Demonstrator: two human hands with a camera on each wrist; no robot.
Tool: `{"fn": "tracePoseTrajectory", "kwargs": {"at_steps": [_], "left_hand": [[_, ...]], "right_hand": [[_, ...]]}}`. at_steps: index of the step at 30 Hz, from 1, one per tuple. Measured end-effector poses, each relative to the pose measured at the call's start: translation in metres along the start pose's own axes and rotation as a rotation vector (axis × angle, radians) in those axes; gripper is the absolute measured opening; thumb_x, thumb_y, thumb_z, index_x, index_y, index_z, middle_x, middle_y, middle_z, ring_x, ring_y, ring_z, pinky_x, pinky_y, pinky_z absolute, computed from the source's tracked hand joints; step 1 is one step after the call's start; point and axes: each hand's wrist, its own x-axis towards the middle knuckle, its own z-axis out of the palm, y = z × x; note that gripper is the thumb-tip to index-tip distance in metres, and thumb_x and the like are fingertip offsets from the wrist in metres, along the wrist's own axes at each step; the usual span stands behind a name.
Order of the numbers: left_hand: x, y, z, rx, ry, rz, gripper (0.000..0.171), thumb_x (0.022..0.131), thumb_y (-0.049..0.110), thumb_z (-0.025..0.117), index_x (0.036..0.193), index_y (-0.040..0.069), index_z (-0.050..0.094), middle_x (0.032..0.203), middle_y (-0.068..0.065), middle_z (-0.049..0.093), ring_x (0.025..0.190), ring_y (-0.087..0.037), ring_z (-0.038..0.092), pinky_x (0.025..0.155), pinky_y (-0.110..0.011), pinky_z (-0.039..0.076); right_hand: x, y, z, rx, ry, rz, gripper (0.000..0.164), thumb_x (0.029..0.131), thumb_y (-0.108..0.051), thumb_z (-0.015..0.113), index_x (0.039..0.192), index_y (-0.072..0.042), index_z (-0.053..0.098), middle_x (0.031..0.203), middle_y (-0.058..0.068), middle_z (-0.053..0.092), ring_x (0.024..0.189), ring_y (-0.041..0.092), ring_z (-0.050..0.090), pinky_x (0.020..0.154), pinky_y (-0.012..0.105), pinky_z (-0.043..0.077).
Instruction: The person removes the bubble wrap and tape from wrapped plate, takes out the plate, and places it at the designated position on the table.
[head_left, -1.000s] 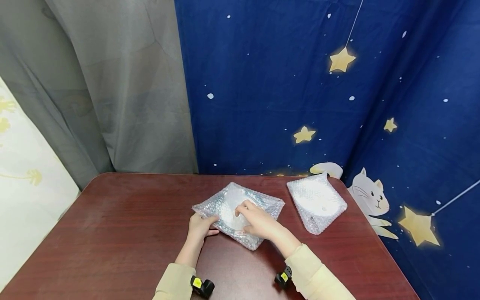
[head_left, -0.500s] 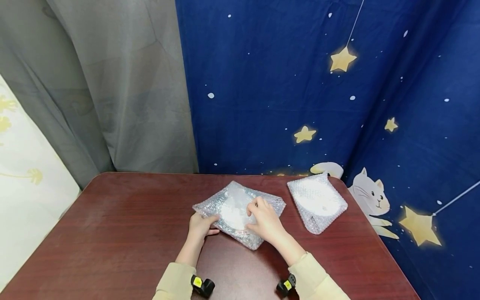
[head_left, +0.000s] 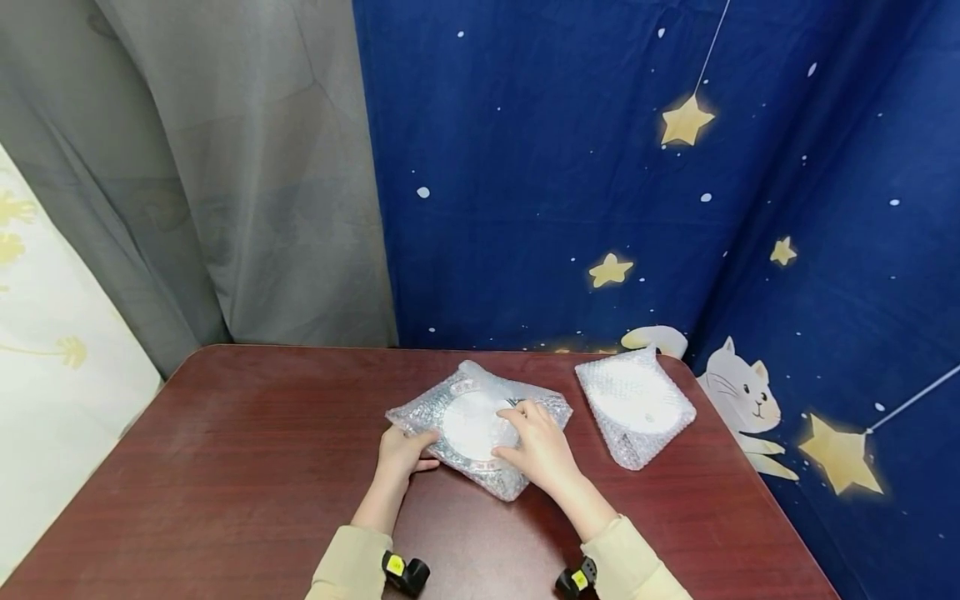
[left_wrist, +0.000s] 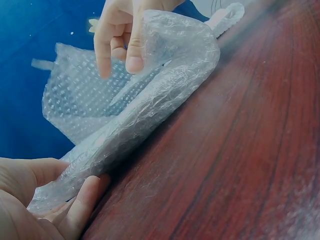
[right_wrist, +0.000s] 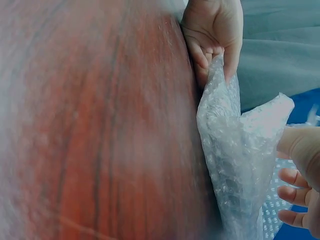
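Note:
A round white plate (head_left: pixel 467 427) with a patterned rim lies inside a bubble-wrap bag (head_left: pixel 501 485) on the table. My left hand (head_left: pixel 399 452) grips the bag's near left corner, thumb on top and fingers underneath. Above the right side of the bag is my right hand (head_left: pixel 542 443), its thumb and fingers spread apart and bent. In the left wrist view the right thumb (left_wrist: pixel 134 62) lies against a raised bubble-wrap flap (left_wrist: pixel 185 45). From the right wrist view, the other right fingers (right_wrist: pixel 292 195) hang loosely curled, with nothing seen between them.
A second bubble-wrapped package (head_left: pixel 633 402) with a white round thing inside lies at the table's far right corner. The dark red wooden table (head_left: pixel 247 467) ends at grey and blue curtains (head_left: pixel 525 208). A black wrist camera (head_left: pixel 405 573) sits on each sleeve.
My right hand has shifted right from over the middle of the plate, and more of the white disc shows. The left hand keeps its grip on the corner.

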Motion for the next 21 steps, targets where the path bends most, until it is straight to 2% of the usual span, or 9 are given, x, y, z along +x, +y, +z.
{"fn": "tracePoseTrajectory", "kwargs": {"at_steps": [9, 21], "left_hand": [[-0.001, 0.001, 0.000, -0.001, 0.003, -0.004, 0.050, 0.082, -0.005, 0.067, 0.126, -0.010, 0.045, 0.094, -0.016, 0.058, 0.060, -0.017, 0.064, 0.051, -0.035, 0.057], [0.001, 0.003, -0.004, 0.002, -0.042, -0.033, 0.047, 0.082, -0.001, 0.070, 0.122, -0.009, 0.046, 0.090, -0.014, 0.060, 0.057, -0.019, 0.064, 0.052, -0.036, 0.057]], "right_hand": [[-0.001, 0.010, 0.001, 0.033, 0.022, 0.031, 0.064, 0.072, -0.041, 0.082, 0.125, -0.011, 0.062, 0.128, 0.016, 0.053, 0.120, 0.033, 0.047, 0.099, 0.056, 0.037], [-0.007, 0.022, 0.006, 0.102, -0.062, 0.089, 0.072, 0.078, -0.046, 0.074, 0.135, -0.007, 0.053, 0.135, 0.021, 0.048, 0.129, 0.037, 0.039, 0.105, 0.059, 0.026]]}}
